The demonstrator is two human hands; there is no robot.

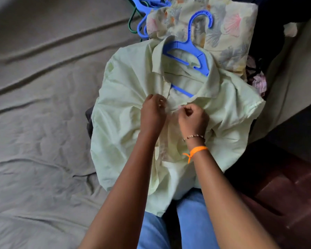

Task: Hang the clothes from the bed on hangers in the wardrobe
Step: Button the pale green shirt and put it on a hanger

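Note:
A pale green collared shirt (pixel 126 97) lies spread on the bed's edge and over my lap. A blue plastic hanger (pixel 188 51) sits inside its collar, hook pointing away from me. My left hand (pixel 153 114) pinches the left side of the shirt's front placket just below the collar. My right hand (pixel 193 119), with a bracelet and an orange band on the wrist, pinches the opposite edge of the placket close beside it. The fingertips of both hands are curled into the fabric.
A floral pillow (pixel 228 29) lies behind the shirt. More blue hangers (pixel 145 17) and a green hanger (pixel 132 20) lie at the top. Grey bedsheet (pixel 43 105) stretches to the left. Dark floor (pixel 285 186) and pink cloth (pixel 258 81) are on the right.

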